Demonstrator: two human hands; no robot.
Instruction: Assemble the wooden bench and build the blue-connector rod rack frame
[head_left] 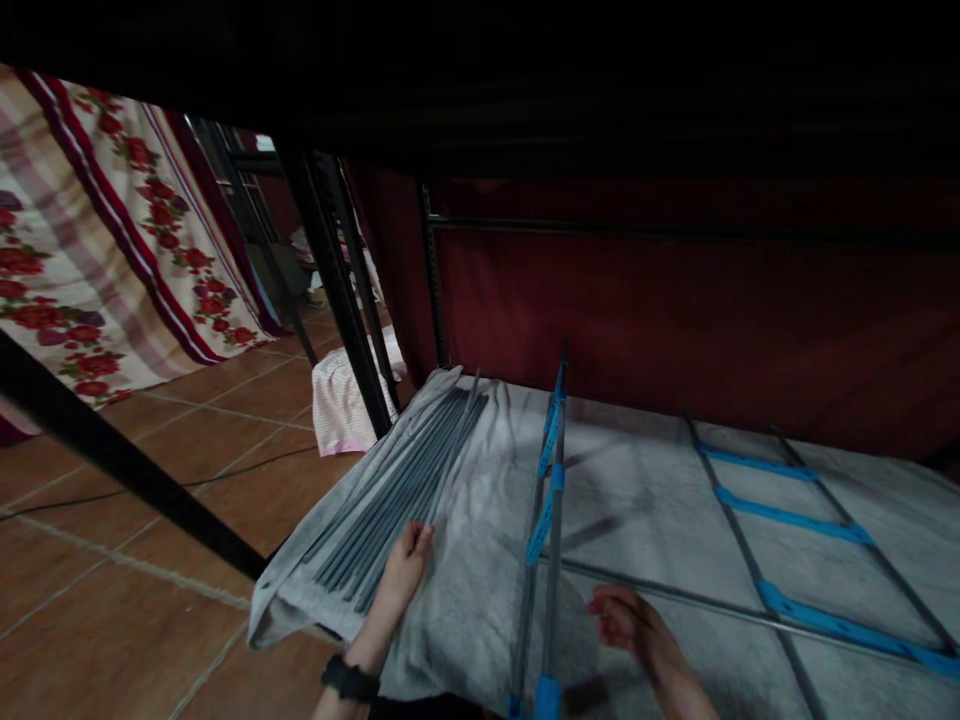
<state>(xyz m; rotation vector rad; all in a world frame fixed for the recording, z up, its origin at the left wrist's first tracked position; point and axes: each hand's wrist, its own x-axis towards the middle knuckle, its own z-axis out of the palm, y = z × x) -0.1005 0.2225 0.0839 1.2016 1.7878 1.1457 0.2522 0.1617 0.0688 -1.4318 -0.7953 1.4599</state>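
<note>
My left hand (409,560) is closed around the lower part of a thin grey rod (452,465), which lies at a slight angle over the right edge of a bundle of similar grey rods (401,490). My right hand (628,622) hovers to the right, its fingers loosely curled and nothing visible in them. Between the hands stands a narrow frame of grey rods with blue plastic connectors (553,480), tilted upright. Just past my right hand, a long grey rod (675,594) stretches rightward toward another frame with blue crosspieces (795,515).
Grey cloth (480,560) covers the low platform of a black metal rack, whose post (341,290) rises at the left. A dark shelf overhangs the top. Behind hangs a maroon curtain (637,320). Tiled floor (187,480) and a floral curtain (112,250) are at left.
</note>
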